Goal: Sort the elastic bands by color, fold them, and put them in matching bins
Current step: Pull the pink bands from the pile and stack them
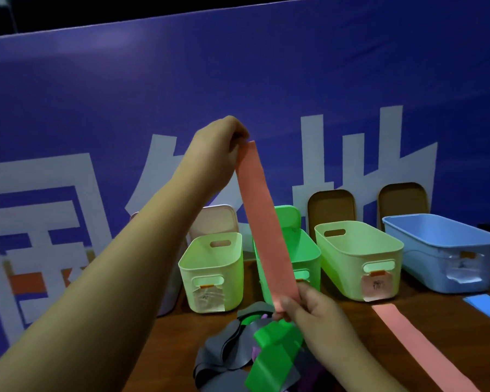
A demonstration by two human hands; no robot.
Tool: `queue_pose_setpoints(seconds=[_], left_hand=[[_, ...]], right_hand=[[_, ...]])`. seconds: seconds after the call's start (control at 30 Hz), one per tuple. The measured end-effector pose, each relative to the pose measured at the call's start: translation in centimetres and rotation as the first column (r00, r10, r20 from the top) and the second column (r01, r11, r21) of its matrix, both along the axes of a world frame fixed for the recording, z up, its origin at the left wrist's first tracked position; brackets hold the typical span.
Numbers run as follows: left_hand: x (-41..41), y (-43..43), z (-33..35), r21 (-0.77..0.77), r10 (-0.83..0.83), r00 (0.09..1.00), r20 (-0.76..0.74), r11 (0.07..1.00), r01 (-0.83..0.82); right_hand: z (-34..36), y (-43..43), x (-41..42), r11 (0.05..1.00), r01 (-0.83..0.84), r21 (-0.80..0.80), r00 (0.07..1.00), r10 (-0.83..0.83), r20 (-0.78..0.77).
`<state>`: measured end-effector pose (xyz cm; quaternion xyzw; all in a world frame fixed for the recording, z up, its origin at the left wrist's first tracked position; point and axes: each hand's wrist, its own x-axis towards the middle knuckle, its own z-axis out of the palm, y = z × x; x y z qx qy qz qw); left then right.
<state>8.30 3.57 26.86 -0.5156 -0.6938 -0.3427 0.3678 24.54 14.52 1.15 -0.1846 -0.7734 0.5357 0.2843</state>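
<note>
Pink band (pixel 266 222) before the green bin (pixel 306 248), ends in pinch grips: left hand (pixel 218 154) above, right hand (pixel 314 312) below.

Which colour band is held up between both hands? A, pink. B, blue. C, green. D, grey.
A: the left hand pinches the top end of the pink band and the right hand pinches its bottom end.

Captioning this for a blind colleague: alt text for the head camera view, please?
A pink elastic band is held nearly upright: the left hand pinches its top end, the right hand its bottom end, above a pile of grey, green and purple bands. Behind stand three green bins and a blue bin.
</note>
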Motion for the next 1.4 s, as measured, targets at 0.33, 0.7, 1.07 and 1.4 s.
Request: queue_pose_setpoints(seconds=[0.33,0.7,1.07,1.4], left_hand=[[1.0,6.7,-3.2,0.106,-0.184,0.924,0.337,0.982,0.156],[6.0,16.0,-12.0,-0.04,-0.341,0.414,0.844,0.73,0.682],[10.2,20.5,-18.7,-0.406,-0.163,0.808,0.566,0.798,0.445],[12.9,25.0,-26.6,-0.485,-0.003,0.888,0.461,0.837,0.255]], right_hand=[[-0.1,2.2,9.8,0.996,0.086,0.003,0.995,-0.086,0.045],[-1.2,4.6,23.9,0.93,0.366,-0.024,0.885,-0.34,0.318],[-3.2,5.8,27.4,0.907,0.42,0.025,0.846,-0.402,0.35],[-5.9,5.4,28.3,0.88,0.473,-0.047,0.84,-0.434,0.326]])
